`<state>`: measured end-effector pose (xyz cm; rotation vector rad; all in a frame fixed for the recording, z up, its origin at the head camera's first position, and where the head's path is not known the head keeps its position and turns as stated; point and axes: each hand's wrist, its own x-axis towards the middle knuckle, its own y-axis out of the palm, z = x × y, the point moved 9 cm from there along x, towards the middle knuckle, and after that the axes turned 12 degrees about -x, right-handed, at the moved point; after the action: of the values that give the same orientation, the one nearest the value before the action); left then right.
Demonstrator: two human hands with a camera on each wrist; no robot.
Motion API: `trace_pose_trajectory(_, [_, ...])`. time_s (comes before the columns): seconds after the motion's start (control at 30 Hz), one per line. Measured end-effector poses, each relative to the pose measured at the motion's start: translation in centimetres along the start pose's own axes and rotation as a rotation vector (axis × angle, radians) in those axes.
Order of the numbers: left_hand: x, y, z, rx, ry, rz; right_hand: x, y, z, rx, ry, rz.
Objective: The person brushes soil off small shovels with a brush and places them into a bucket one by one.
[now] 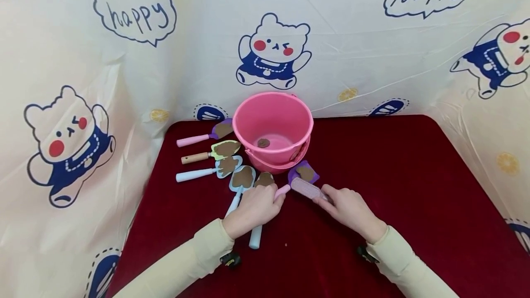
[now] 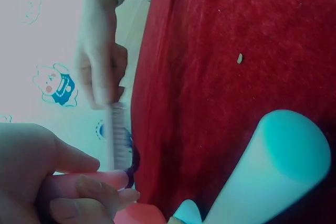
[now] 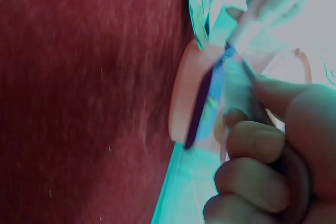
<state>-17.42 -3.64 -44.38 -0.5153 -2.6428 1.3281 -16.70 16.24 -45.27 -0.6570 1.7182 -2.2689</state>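
Observation:
My left hand point(image 1: 254, 208) grips the pink handle of a small purple shovel point(image 1: 295, 174), whose blade bears brown, soil-like material. In my right hand point(image 1: 352, 208) is a pale pinkish-grey brush point(image 1: 306, 188); the left wrist view shows its bristles point(image 2: 122, 135). The brush lies over the base of the purple blade, close to my left hand. Just behind the blade stands a pink bucket point(image 1: 269, 163), with a small brown clump point(image 1: 263, 143) on its floor. The right wrist view is blurred around the brush and shovel.
Left of the bucket lie several soil-covered shovels: one pink-handled point(image 1: 192, 141), one wooden-handled point(image 1: 196, 157) and one blue-handled point(image 1: 196, 175). More blue handles point(image 1: 255, 237) lie under and beside my left hand. Dark red cloth point(image 1: 393, 174) covers the table; a printed curtain point(image 1: 352, 59) hangs behind.

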Motion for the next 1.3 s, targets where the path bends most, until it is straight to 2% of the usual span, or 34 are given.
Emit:
trace_pose_trajectory(0.1, [0.1, 0.0, 0.1, -0.017, -0.014, 0.011, -0.1, 0.2, 0.2, -0.004, 0.008, 0.011])
trace_pose_trajectory(0.3, [0.1, 0.1, 0.1, -0.037, -0.013, 0.02, -0.2, 0.3, -1.2, 0.0, 0.148, 0.033])
trace_pose_trajectory(0.37, [0.0, 0.2, 0.3, -0.049, -0.025, 0.03, -0.3, 0.3, -1.5, -0.006, 0.171, 0.037])
trace_pose_trajectory(0.43, [0.0, 0.3, 0.5, -0.061, -0.033, 0.038, -0.3, 0.1, -1.4, -0.01, 0.153, 0.025])
trace_pose_trajectory(0.57, [0.1, 0.3, 0.3, -0.063, -0.021, 0.04, 0.0, 0.0, -0.1, -0.005, 0.052, 0.0])
trace_pose_trajectory(0.63, [0.1, 0.3, 0.1, -0.057, -0.013, 0.037, 0.0, 0.0, 0.2, -0.019, 0.035, -0.014])
trace_pose_trajectory(0.87, [0.0, 0.3, 0.1, -0.057, -0.015, 0.035, -0.1, -0.3, -0.4, -0.072, 0.127, -0.064])
trace_pose_trajectory(1.03, [0.0, 0.2, 0.3, -0.058, -0.015, 0.037, 0.3, 0.1, 0.4, -0.019, 0.056, -0.042])
trace_pose_trajectory(1.13, [0.0, 0.2, 0.4, -0.069, -0.021, 0.041, 0.3, 0.4, 0.5, -0.029, 0.035, -0.012])
trace_pose_trajectory(1.3, [0.0, 0.1, 0.4, -0.099, -0.021, 0.052, 0.1, 0.2, -0.6, -0.066, 0.124, -0.02])
